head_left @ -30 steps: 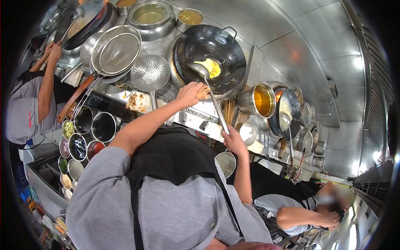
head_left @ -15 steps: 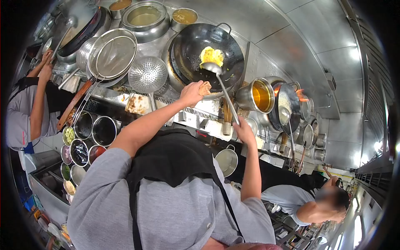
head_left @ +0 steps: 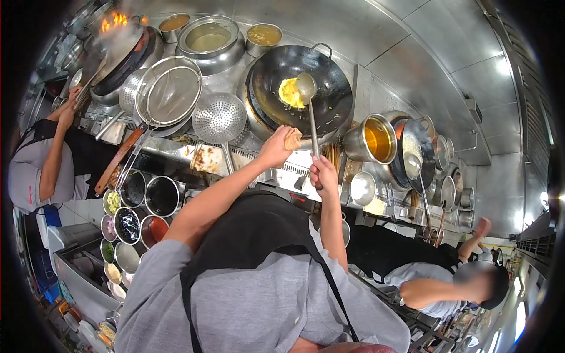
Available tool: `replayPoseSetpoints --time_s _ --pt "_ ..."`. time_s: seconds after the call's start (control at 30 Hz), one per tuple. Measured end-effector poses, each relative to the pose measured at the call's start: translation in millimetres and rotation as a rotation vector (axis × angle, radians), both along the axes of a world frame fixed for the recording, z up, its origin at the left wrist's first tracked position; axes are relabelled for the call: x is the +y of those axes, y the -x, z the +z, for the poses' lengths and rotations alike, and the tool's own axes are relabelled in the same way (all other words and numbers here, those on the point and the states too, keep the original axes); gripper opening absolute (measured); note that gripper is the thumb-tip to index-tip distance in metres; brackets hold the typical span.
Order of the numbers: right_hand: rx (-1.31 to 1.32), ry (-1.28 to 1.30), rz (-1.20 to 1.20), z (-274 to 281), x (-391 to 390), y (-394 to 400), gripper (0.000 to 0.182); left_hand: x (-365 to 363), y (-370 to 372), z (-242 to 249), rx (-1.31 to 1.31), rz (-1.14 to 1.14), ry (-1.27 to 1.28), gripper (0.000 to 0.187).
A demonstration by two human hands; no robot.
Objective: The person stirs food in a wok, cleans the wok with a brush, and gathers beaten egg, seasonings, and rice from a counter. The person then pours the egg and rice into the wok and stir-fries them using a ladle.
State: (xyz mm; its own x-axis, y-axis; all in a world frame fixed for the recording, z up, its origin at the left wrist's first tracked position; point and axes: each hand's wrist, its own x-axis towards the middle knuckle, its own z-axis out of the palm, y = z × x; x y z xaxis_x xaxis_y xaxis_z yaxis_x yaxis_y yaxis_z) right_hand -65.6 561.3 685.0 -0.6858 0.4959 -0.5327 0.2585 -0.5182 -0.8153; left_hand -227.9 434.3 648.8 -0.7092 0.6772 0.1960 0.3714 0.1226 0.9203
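My left hand is closed around a folded tan cloth at the near rim of a black wok. My right hand grips the handle of a long steel ladle. The ladle's bowl rests over the right side of a yellow egg mass, which lies left of the wok's middle. Small green bits are scattered on the wok's dark surface. What the cloth wraps, if anything, is hidden under my left fingers.
A perforated strainer and a wire-mesh strainer lie to the left. On the right stands a pot of amber liquid. Flames rise behind the far-left wok. One co-worker is at left, another at right.
My right hand has moved left, and the ladle now points nearly straight away from me. The egg sits closer to the wok's left side. Flames have flared at far left; the right co-worker's hand is raised.
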Motion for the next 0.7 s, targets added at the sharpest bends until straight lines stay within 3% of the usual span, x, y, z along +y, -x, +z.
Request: replayPoseSetpoints --time_s 0.07,0.13,0.2,0.27,0.37,0.47,0.57,0.7 --pt "-0.057 -0.138 -0.016 2.7 -3.4 5.4 0.014 -12.0 0.3 4.9 -0.102 -0.086 0.087 0.054" --pt "-0.197 -0.474 -0.011 -24.7 13.6 23.6 0.015 -21.7 4.4 33.3 -0.243 -0.159 0.215 0.056" --pt "-0.315 -0.737 0.007 -44.5 31.8 43.7 0.02 -14.1 2.0 15.9 0.0 -0.099 0.086 0.046" --pt "-0.297 -0.683 0.084 -28.8 43.5 57.2 0.023 0.8 9.8 13.2 0.165 -0.129 0.092 0.041" --pt "-0.307 -0.553 0.314 -25.6 60.9 49.4 0.032 17.1 26.6 13.4 0.151 -0.211 0.351 0.036" --pt "-0.284 -0.787 0.516 -22.0 63.4 -1.0 0.034 24.6 31.4 5.0 0.196 -0.204 0.403 0.035" --pt "-0.275 -1.132 0.473 4.8 51.4 -46.6 0.036 27.0 24.0 -2.2 0.162 -0.175 0.437 0.036" --pt "-0.647 -0.785 0.546 90.8 14.0 -49.7 0.04 30.9 24.2 -6.8 0.17 -0.2 0.415 0.036"
